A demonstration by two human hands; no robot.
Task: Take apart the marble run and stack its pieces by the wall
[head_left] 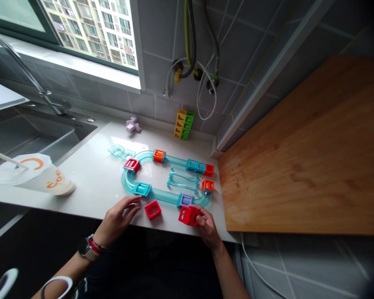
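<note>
My right hand (pixel 207 226) grips a red hollow toy block (pixel 188 216) at the counter's front edge, just below a purple block (pixel 186 200) on the toy track. My left hand (pixel 122 216) holds nothing, its fingers apart and its fingertips close to a teal block (pixel 142 189). Between the hands lies a second red block (pixel 152 210) with a round opening. The clear teal track (pixel 165 196) bends in a loop through several coloured blocks, among them a red block (pixel 131 165) and an orange block (pixel 159 156). Inside the loop rests a loose clear track piece (pixel 183 181).
A drink cup with a straw (pixel 34 176) stands at left beside the sink (pixel 62 137). Against the back wall are yellow and green blocks (pixel 183 124) and lilac blocks (pixel 133 124). A wooden board (pixel 299 158) borders the counter at right. Flat clear pieces (pixel 116 151) lie back left.
</note>
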